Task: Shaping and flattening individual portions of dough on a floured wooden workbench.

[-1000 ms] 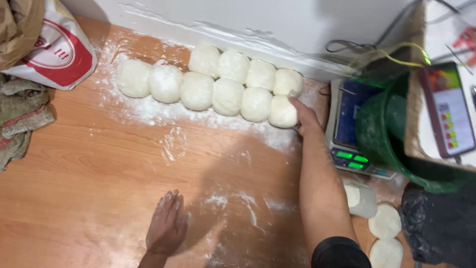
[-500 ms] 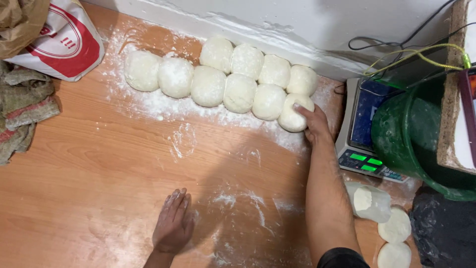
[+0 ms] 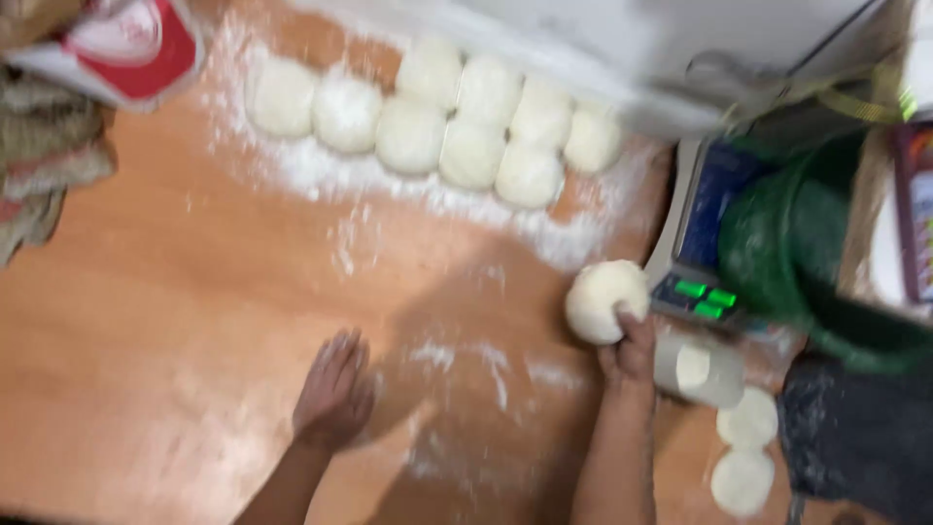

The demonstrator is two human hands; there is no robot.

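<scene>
**Round dough ball lifted beside the scale**

The right hand has its grip clamped on a smooth, pale dough ball, just beside the scale. The left hand lies flat, fingers spread apart, on the floured wooden worktop. Nine soft round dough balls sit in two rows on powdery flour.

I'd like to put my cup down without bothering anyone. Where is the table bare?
The wooden table is bare left of the left hand, below the dough balls and right of the cloths. It is crowded around the right hand, its dough ball, the scale and green bucket.
</scene>
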